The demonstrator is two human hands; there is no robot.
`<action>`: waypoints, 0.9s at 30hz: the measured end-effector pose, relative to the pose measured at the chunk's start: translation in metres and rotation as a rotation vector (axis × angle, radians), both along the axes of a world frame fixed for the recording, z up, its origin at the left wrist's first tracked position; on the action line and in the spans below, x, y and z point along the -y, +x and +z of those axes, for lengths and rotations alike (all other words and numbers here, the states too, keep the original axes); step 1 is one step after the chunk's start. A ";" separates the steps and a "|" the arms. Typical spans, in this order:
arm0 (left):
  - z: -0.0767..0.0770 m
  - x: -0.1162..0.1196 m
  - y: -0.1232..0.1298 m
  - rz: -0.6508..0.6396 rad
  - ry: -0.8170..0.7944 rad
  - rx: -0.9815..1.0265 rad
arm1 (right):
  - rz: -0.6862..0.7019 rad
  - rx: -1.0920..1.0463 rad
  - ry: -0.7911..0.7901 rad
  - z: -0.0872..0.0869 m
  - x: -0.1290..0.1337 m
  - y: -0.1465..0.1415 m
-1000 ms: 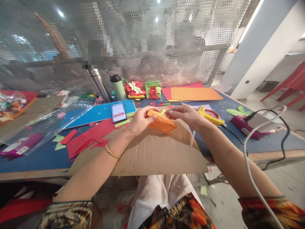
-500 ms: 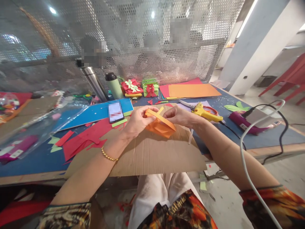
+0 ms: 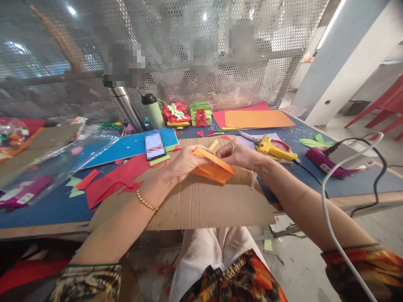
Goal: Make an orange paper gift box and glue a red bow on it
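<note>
Above a brown cardboard sheet [image 3: 195, 205] is an orange folded-paper box [image 3: 217, 171] with a strip arching over it. My left hand [image 3: 190, 161] is closed on the box's left end, its fingers partly hidden behind the strip. At the far side of the box my right hand [image 3: 234, 154] pinches the orange paper with thumb and fingertips. A yellow-orange strip end [image 3: 214, 145] sticks up between the hands. Right of my right hand lies a yellow glue gun [image 3: 270, 149], beside scissors with a red handle [image 3: 281, 144].
A phone [image 3: 154, 146], red paper pieces [image 3: 113, 178] and a blue board [image 3: 129, 147] are on the left. Behind stand a green bottle [image 3: 153, 111], a steel flask [image 3: 127, 109] and a small green box [image 3: 201, 115]. A white cable [image 3: 327, 214] crosses my right forearm.
The orange box has tilted slightly, and the left fingers have shifted behind its strip. Both hands still hold it. The whole view has shifted a little.
</note>
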State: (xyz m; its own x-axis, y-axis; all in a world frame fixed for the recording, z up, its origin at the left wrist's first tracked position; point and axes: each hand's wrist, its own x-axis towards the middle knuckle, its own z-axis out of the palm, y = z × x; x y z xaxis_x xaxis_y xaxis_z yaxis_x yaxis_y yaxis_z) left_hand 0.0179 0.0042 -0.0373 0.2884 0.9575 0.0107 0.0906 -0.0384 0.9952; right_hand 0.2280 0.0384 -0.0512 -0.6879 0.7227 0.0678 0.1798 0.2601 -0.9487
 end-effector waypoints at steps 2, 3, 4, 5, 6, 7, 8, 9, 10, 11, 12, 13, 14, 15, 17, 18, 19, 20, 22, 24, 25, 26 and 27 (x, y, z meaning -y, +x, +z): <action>0.001 0.001 0.002 -0.011 -0.002 -0.014 | 0.006 0.012 -0.011 -0.001 -0.001 -0.001; 0.002 0.002 0.002 -0.016 -0.004 -0.018 | 0.007 0.015 -0.019 -0.001 -0.001 -0.001; 0.003 0.003 0.003 -0.016 -0.006 -0.020 | 0.006 0.016 -0.027 -0.001 -0.001 -0.001; 0.004 0.003 0.003 -0.013 -0.005 -0.022 | 0.003 0.015 -0.035 -0.002 -0.002 -0.001; 0.004 0.004 0.004 -0.007 -0.003 -0.025 | 0.000 0.013 -0.042 -0.002 -0.002 -0.002; 0.004 0.004 0.004 -0.001 0.001 -0.029 | -0.002 0.009 -0.049 -0.002 -0.002 -0.002; 0.004 0.004 0.003 0.005 0.004 -0.032 | -0.002 0.004 -0.055 -0.003 -0.002 -0.002; 0.003 0.003 0.003 0.010 0.008 -0.034 | 0.000 0.000 -0.062 -0.003 -0.002 -0.002; 0.002 0.003 0.003 0.011 0.012 -0.034 | 0.001 -0.004 -0.068 -0.002 -0.002 -0.002; 0.002 0.002 0.002 0.006 0.013 -0.033 | 0.000 -0.006 -0.073 -0.002 -0.002 -0.001; 0.001 0.001 0.001 -0.001 0.012 -0.029 | -0.001 -0.008 -0.075 -0.001 -0.001 -0.001; 0.001 -0.001 0.000 -0.011 0.004 -0.020 | -0.004 -0.009 -0.075 -0.001 0.000 0.000; 0.001 -0.002 -0.001 -0.021 -0.010 -0.008 | -0.007 -0.008 -0.073 0.000 0.001 0.000; 0.001 -0.003 -0.002 -0.029 -0.030 0.004 | -0.011 -0.009 -0.069 0.001 0.002 0.000; 0.001 -0.005 -0.005 -0.025 -0.060 0.025 | -0.022 -0.014 -0.060 0.002 0.003 0.001; 0.001 -0.006 -0.006 -0.013 -0.064 0.029 | -0.028 -0.016 -0.055 0.002 0.003 0.001; 0.001 -0.007 -0.007 0.003 -0.062 0.031 | -0.034 -0.017 -0.050 0.002 0.004 0.001; 0.001 -0.008 -0.008 0.021 -0.055 0.031 | -0.038 -0.017 -0.047 0.001 0.003 0.001; 0.000 -0.009 -0.009 0.053 -0.036 0.023 | -0.038 -0.014 -0.047 0.001 0.003 0.000; -0.001 -0.009 -0.008 0.068 -0.018 0.009 | -0.032 -0.012 -0.046 0.001 0.003 0.000; -0.001 -0.009 -0.008 0.070 -0.010 0.004 | -0.025 -0.011 -0.046 0.001 0.003 0.000; -0.001 -0.009 -0.008 0.071 -0.003 0.004 | -0.017 -0.011 -0.043 0.001 0.002 0.000; -0.001 -0.009 -0.008 0.071 0.002 0.008 | -0.007 -0.011 -0.041 0.001 0.002 0.001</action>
State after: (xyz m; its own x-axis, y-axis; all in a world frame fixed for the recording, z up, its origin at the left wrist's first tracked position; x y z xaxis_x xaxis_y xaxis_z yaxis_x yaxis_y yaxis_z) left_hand 0.0102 0.0133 -0.0383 0.2199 0.9754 0.0151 0.0851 -0.0346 0.9958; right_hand 0.2286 0.0362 -0.0505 -0.6822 0.7297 0.0456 0.1711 0.2199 -0.9604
